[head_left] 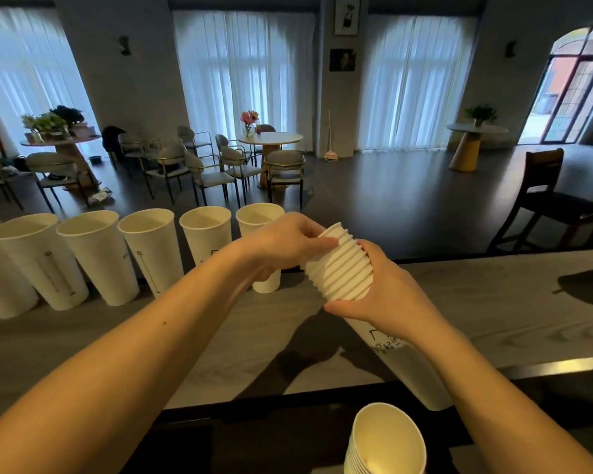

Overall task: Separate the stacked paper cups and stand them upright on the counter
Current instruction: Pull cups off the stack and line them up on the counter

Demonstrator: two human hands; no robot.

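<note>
A stack of nested white paper cups point(344, 268) is held tilted above the grey counter point(493, 302), rims pointing up and away from me. My right hand point(384, 295) grips the stack around its middle from below. My left hand point(288, 244) pinches the topmost cup at its rim. The stack's lower end runs down under my right wrist, showing printed marks. Several separated white cups point(144, 251) stand upright in a row along the counter's far edge at the left; the rightmost one point(259, 217) is partly hidden behind my left hand.
A second stack of nested cups point(387, 443) sits at the bottom edge, below the counter's near side. Beyond the counter lies a café room with round tables and chairs. A dark wooden chair point(545, 200) stands close to the counter's far right.
</note>
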